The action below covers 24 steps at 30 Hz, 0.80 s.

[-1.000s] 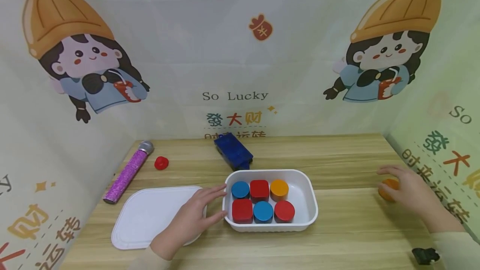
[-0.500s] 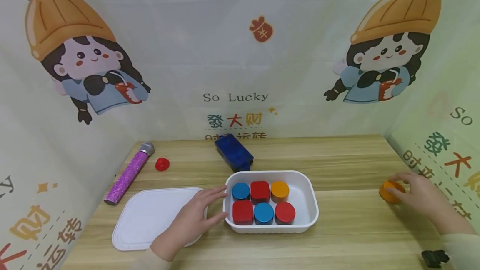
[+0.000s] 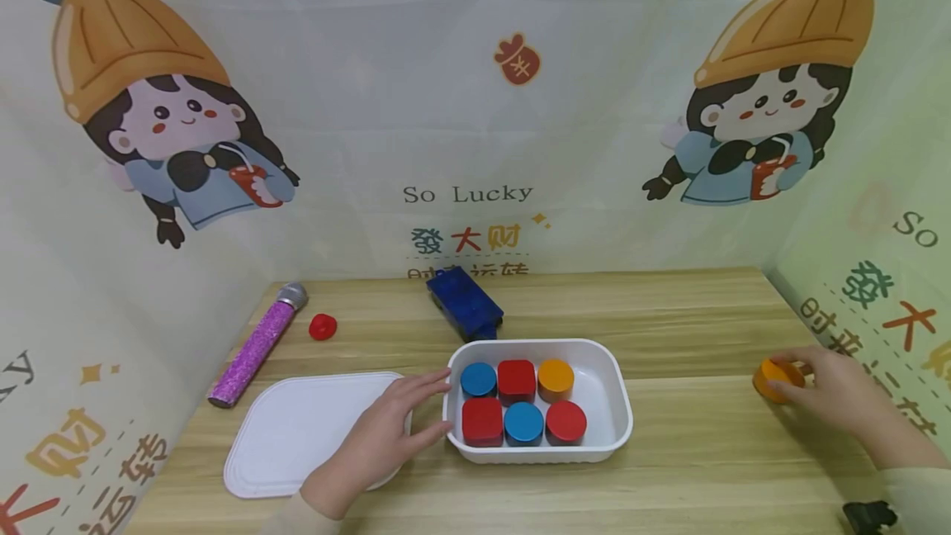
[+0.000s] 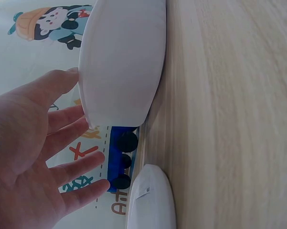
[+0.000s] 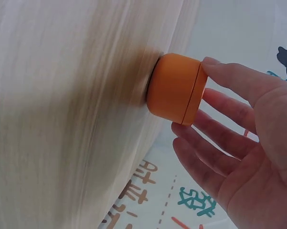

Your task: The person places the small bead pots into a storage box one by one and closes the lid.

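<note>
Thumb and fingertips of the right hand point(image 3: 839, 396) are pinching the orange jar point(image 3: 776, 380) near its top, at the right side of the frame. The jar seems to be standing on the table point(image 3: 691, 436). The left hand point(image 3: 374, 436) is resting well apart from it, left of the middle of the frame, with its fingers spread and touching the left rim of the white box point(image 3: 535, 456). A thin line is running round the jar near its top, so I am guessing that a lid is there. Pinching below that line would probably be safer, with thumb and fingers pushing the same amount from both sides. Six other jars point(image 3: 523, 423) are sitting in the box, so the left hand should be pressing only softly, just enough to stop any sliding.
</note>
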### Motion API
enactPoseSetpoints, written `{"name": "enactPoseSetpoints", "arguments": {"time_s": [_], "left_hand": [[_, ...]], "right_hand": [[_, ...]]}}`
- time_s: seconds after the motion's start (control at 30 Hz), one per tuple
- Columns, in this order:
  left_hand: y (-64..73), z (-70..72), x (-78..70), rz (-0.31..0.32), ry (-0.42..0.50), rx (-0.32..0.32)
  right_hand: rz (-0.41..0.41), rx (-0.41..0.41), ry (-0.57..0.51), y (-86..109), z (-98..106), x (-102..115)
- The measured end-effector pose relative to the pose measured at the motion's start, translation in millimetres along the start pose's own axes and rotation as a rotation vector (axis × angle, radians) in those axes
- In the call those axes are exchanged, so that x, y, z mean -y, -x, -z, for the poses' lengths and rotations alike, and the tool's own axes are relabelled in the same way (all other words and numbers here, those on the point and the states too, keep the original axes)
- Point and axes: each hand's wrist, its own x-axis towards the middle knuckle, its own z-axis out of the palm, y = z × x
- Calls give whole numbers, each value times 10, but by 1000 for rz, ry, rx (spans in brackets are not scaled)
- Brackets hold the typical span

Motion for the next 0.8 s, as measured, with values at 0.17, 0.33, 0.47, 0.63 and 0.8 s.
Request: {"name": "enactPoseSetpoints", "arguments": {"time_s": [0.17,0.33,0.47,0.63,0.8], "left_hand": [[5,-1,-4,-2,3,-4],[4,8,-11,18,13,10],[4,12,-13,11,15,7],[4,6,1,-5,15,-4],[3,-7,16,-13,19,-7]], "right_hand": [[42,-2,-15,6,-18,81],[121,-33,-6,19,-91,268],[179,-59,7,15,-132,470],[250,-100,21,-6,-175,745],[318,-122,4,-34,-205,1000]]}}
